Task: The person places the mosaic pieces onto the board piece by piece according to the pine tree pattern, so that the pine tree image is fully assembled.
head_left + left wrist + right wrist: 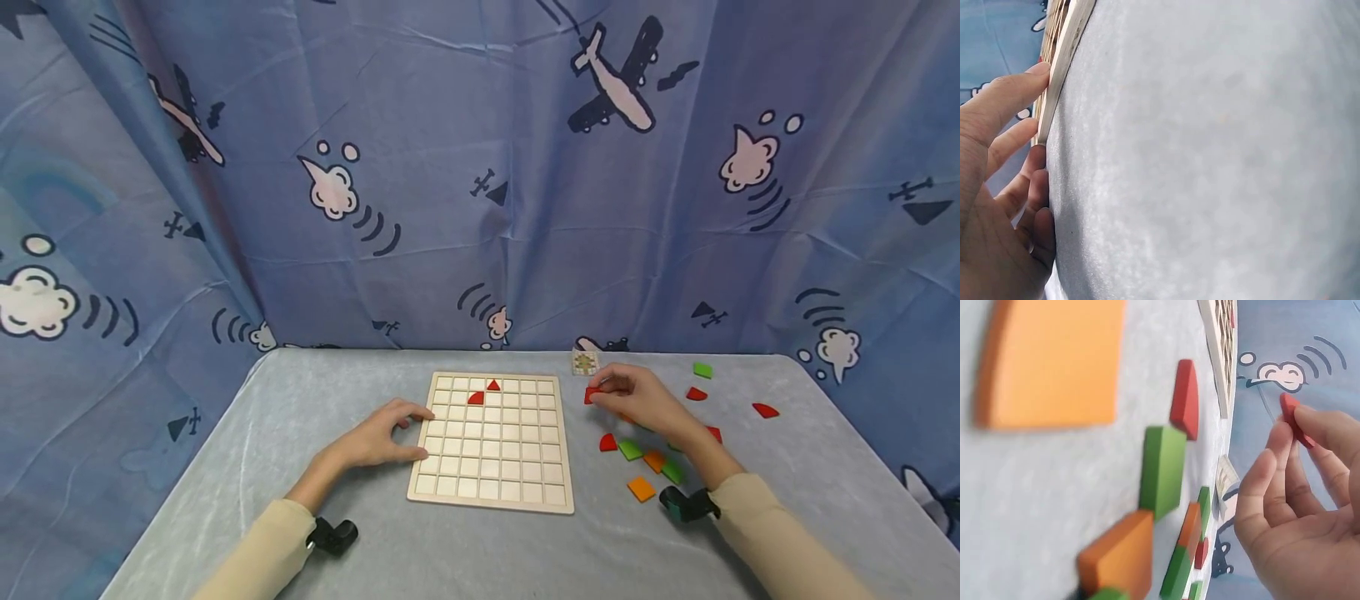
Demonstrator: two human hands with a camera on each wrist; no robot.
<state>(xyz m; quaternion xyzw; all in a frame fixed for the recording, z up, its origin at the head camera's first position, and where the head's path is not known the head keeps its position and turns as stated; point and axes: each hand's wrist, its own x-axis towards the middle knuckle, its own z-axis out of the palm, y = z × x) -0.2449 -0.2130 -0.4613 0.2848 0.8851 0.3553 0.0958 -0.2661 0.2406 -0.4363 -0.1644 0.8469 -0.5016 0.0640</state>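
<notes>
A wooden grid board (489, 450) lies on the table. In its upper rows sit a small red triangle (493, 385) and a red piece with a curved edge (476, 398). My left hand (378, 435) rests at the board's left edge, thumb and fingertips touching the rim, as the left wrist view also shows. Off the board's upper right side, my right hand (637, 400) pinches a red piece (1296, 419) between thumb and fingertips, raised above the table. The fingers partly cover this piece, so its full outline cannot be told.
Loose pieces lie to the board's right: a red one (607, 442), a green one (630, 449), an orange one (641, 489) and several others, some under my right forearm. A small patterned card (585, 362) lies near the table's back edge, before a printed curtain (420, 167).
</notes>
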